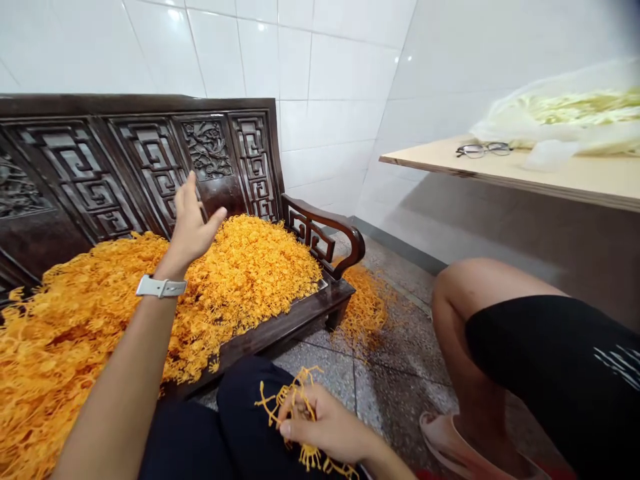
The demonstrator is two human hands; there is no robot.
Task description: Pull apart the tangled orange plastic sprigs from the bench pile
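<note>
My left hand [190, 223] is raised over the big heap of orange plastic pieces [235, 273] on the dark carved wooden bench [280, 327]. Its fingers are stretched out and hold nothing. A white watch [161, 287] sits on that wrist. My right hand [325, 427] rests low on my dark trousers, with its fingers closed on a small bunch of orange pieces [290, 400].
More orange pieces [367, 307] lie spilled on the speckled floor by the bench's arm. Another person's bare knee and black shorts [530, 360] are at the right. A pale wooden table [550, 173] bears glasses [483, 150] and a bag of yellowish pieces [575, 117].
</note>
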